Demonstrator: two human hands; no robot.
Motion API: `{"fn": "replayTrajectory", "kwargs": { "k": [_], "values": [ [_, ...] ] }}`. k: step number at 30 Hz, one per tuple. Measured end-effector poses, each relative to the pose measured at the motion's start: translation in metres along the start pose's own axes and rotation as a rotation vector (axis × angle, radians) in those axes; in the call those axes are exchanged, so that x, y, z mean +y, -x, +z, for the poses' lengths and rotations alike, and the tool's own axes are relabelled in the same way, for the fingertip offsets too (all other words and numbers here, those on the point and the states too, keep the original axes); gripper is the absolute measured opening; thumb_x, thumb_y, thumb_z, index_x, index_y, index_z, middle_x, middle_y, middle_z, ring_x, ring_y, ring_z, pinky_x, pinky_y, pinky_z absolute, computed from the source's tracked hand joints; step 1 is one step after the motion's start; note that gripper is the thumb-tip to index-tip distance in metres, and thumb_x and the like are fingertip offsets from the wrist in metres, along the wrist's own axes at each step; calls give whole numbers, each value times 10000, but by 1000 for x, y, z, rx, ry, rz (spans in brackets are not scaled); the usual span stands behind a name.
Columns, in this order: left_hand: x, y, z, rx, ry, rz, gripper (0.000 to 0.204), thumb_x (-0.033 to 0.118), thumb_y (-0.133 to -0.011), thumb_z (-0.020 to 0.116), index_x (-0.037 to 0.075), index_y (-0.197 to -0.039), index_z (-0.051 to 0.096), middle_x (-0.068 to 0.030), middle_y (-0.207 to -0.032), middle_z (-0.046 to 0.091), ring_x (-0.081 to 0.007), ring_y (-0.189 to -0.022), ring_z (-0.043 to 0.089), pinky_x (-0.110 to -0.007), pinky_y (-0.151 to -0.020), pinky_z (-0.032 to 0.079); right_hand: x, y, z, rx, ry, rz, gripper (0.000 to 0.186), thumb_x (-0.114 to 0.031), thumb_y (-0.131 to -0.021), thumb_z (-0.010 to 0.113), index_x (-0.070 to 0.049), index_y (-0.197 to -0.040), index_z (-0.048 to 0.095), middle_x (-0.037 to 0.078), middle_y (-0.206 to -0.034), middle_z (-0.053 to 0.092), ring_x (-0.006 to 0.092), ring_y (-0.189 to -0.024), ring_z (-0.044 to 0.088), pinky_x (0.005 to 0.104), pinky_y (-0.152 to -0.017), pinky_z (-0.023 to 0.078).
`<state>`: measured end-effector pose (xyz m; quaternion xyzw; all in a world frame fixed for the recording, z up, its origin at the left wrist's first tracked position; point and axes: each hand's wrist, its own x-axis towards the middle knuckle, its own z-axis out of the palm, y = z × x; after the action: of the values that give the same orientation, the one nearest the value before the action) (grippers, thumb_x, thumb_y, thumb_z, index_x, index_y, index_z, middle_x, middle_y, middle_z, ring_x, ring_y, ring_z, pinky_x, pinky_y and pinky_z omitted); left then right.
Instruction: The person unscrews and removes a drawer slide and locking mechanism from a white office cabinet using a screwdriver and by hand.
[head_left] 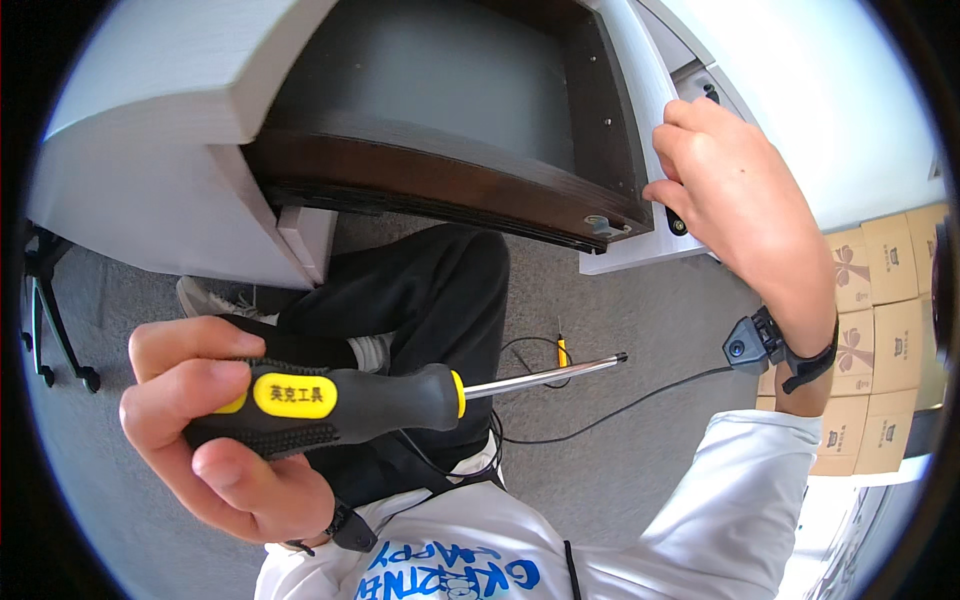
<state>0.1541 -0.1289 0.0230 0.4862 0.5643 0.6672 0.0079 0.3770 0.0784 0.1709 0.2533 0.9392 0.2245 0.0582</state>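
Pointing toward three o'clock, screwdriver [400, 402] wrapped by left hand [190, 465]; right hand [738, 175] half-curled at two-o'clock drawer front [646, 75], hold unclear; scratches could be caused by swung shaft [540, 376].

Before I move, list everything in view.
Screwdriver: 1, black and yellow, lower left
Drawer: 1, dark brown, pale front, open, top
Cabinet: 1, pale grey, upper left
Floor: 1, grey, below
Small tool: 1, yellow, on floor
Cable: count unclear, black, across floor
Boxes: several, brown, stacked right
Chair base: 1, black, far left
Wrist devices: 2, dark, one per wrist
Shirt: 1, white, bottom
Trousers: 1, black, centre
Shoe: 1, pale, left
Left grip: 1, bare, around screwdriver
Right grip: 1, bare, at drawer front
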Motion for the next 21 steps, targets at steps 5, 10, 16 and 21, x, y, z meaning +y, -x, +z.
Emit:
{"fn": "replayTrajectory", "kwargs": {
  "k": [5, 10, 16, 21],
  "values": [
    [-6, 1, -10, 28, 24, -16, 327, 420, -968, 433, 122, -1017, 558, -103, -961, 595, -172, -870, 577, -274, -804, 462, -18, -13, -7, -134, 159, -24, 161, -15, -717, 732, 70, -812, 634, 154, -904, 583, 317, -877, 596, 378, -796, 525],
    [-9, 7, -21, 82, 67, -72, 322, 421, -957, 451, 122, -979, 571, -93, -927, 600, -166, -838, 582, -278, -768, 467, -30, -16, -12, -206, 280, 7, 157, 69, -666, 673, 66, -821, 651, 166, -936, 593, 307, -942, 592, 356, -790, 544],
    [-11, 6, -32, 99, 57, -64, 332, 427, -960, 444, 120, -965, 570, -89, -913, 599, -154, -821, 581, -278, -763, 461, -39, -18, -8, -250, 387, 11, 132, 47, -622, 700, 23, -752, 699, 168, -918, 625, 284, -959, 608, 348, -717, 580],
    [-11, 5, -33, 147, 15, -40, 336, 423, -962, 455, 103, -944, 555, -90, -867, 591, -148, -748, 562, -270, -711, 450, -44, -20, -4, -260, 403, 23, 131, 45, -614, 704, 22, -743, 700, 174, -922, 625, 289, -966, 605, 358, -710, 583]
  ]
}}
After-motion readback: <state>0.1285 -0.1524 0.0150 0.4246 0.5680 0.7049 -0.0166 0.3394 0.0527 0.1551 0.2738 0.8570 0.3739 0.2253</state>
